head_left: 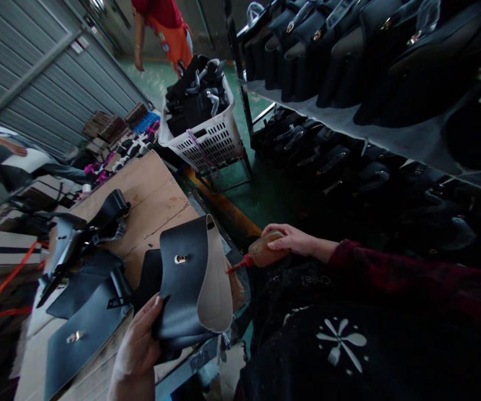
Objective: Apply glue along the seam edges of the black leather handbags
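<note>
Dim, tilted, edges warped, dark shadows

text | faint lettering (316, 280) on dark garment (290, 362); too blurred to read | nothing else legible

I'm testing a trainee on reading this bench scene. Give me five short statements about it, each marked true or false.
1. The left hand holds a black flap with a metal clasp. True.
2. The right hand holds a pair of scissors. False: it holds a squeeze bottle with a red nozzle.
3. The nozzle points toward the flap's pale lining. True.
4. The white basket is empty. False: it is full of black bags.
5. The shelf on the right carries white boxes. False: it carries dark handbags.
</note>
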Demonstrator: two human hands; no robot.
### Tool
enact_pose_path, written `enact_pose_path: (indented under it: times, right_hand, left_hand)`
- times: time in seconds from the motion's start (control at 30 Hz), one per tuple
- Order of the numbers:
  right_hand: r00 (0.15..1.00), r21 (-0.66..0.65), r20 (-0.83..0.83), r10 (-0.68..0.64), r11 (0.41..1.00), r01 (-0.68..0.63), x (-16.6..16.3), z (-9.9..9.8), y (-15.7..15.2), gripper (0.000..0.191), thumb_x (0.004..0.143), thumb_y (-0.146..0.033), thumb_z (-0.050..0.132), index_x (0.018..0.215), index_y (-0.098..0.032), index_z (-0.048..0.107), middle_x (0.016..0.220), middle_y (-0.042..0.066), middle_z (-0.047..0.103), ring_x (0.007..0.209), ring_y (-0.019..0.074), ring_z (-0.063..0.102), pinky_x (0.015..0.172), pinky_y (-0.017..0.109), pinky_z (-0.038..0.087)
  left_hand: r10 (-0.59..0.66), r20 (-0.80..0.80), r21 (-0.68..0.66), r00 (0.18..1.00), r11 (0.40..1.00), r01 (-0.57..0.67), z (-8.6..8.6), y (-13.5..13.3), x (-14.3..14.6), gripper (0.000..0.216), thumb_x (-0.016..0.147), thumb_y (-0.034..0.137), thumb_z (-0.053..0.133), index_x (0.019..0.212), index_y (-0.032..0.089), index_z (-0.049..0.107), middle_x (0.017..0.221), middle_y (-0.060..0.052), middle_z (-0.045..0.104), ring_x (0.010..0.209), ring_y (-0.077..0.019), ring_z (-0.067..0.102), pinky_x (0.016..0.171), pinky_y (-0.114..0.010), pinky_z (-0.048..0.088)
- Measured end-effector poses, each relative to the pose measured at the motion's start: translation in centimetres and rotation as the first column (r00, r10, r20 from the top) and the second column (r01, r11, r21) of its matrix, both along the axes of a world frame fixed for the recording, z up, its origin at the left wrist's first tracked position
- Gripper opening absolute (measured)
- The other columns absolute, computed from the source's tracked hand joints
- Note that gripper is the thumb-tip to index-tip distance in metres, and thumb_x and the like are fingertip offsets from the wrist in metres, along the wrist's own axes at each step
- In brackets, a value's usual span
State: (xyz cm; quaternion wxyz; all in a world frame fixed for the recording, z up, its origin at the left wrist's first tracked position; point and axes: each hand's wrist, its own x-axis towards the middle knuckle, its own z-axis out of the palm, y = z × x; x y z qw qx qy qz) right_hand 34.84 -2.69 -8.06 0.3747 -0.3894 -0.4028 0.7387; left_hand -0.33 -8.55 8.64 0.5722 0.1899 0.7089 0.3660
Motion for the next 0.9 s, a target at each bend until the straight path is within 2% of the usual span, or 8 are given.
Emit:
enact_pose_path:
  times: [0.13, 0.27, 0.43, 0.57, 0.73, 0.9]
  right_hand:
    - [0.998, 0.015, 0.003, -0.068, 0.998, 0.068, 0.4, 0.5, 0.2, 0.043, 0.056, -0.042, 0.081, 0.086, -0.017, 0.063, 0.073, -0.001, 0.063, 0.066, 0.0151, 0.057, 0.061, 0.027, 0.043]
    - [0.993, 0.054, 0.019, -0.12, 0.991, 0.119, 1.4, 0.2, 0.6, 0.043, 0.056, -0.04, 0.081, 0.089, -0.018, 0.064, 0.075, 0.0, 0.063, 0.067, 0.0157, 0.056, 0.06, 0.026, 0.043]
    - [0.969, 0.04, 0.027, -0.246, 0.969, 0.245, 3.1, -0.2, 1.3, 0.04, 0.054, -0.036, 0.081, 0.086, -0.018, 0.065, 0.074, 0.0, 0.061, 0.068, 0.0161, 0.055, 0.059, 0.026, 0.041]
    - [0.945, -0.028, 0.003, -0.328, 0.944, 0.328, 3.3, 0.0, 2.2, 0.039, 0.052, -0.034, 0.081, 0.083, -0.018, 0.064, 0.075, 0.0, 0.061, 0.067, 0.0156, 0.054, 0.059, 0.027, 0.041]
    - [0.937, -0.06, -0.034, -0.348, 0.936, 0.346, 2.3, -0.5, 3.9, 0.04, 0.05, -0.033, 0.082, 0.082, -0.018, 0.063, 0.075, -0.001, 0.06, 0.068, 0.0147, 0.055, 0.06, 0.026, 0.041]
    - [0.961, -0.051, -0.013, -0.278, 0.96, 0.277, 1.7, -1.3, 4.7, 0.039, 0.05, -0.034, 0.081, 0.081, -0.018, 0.063, 0.074, -0.002, 0.06, 0.067, 0.0145, 0.054, 0.058, 0.025, 0.04]
  left_hand:
    - [0.032, 0.003, 0.032, 0.999, 0.999, -0.032, 0.3, 0.0, 1.0, 0.027, 0.063, 0.016, 0.08, 0.089, 0.016, 0.072, 0.081, -0.004, 0.075, 0.064, -0.0198, 0.07, 0.059, -0.028, 0.059]
    - [0.115, 0.016, 0.097, 0.993, 0.989, -0.116, -0.6, 0.0, 2.6, 0.028, 0.062, 0.018, 0.082, 0.088, 0.017, 0.071, 0.079, -0.001, 0.075, 0.064, -0.0177, 0.069, 0.059, -0.025, 0.058]
    - [0.028, 0.083, 0.082, 0.996, 0.996, -0.035, -2.7, -0.2, 4.0, 0.037, 0.062, 0.031, 0.085, 0.093, 0.016, 0.072, 0.084, -0.002, 0.075, 0.066, -0.0187, 0.069, 0.06, -0.025, 0.057]
    - [0.024, 0.08, 0.063, 0.997, 0.998, -0.029, -3.1, -0.5, 4.1, 0.039, 0.058, 0.032, 0.087, 0.092, 0.018, 0.072, 0.084, -0.003, 0.076, 0.076, -0.0241, 0.071, 0.064, -0.028, 0.057]
    - [0.048, 0.068, 0.052, 0.997, 0.997, -0.052, -2.9, -0.6, 4.1, 0.044, 0.052, 0.032, 0.09, 0.09, 0.018, 0.072, 0.083, -0.003, 0.076, 0.085, -0.0282, 0.071, 0.067, -0.03, 0.058]
    - [0.077, 0.082, 0.073, 0.994, 0.994, -0.083, -3.4, -0.6, 3.9, 0.047, 0.05, 0.034, 0.09, 0.09, 0.017, 0.073, 0.083, -0.005, 0.075, 0.075, -0.0268, 0.071, 0.06, -0.031, 0.058]
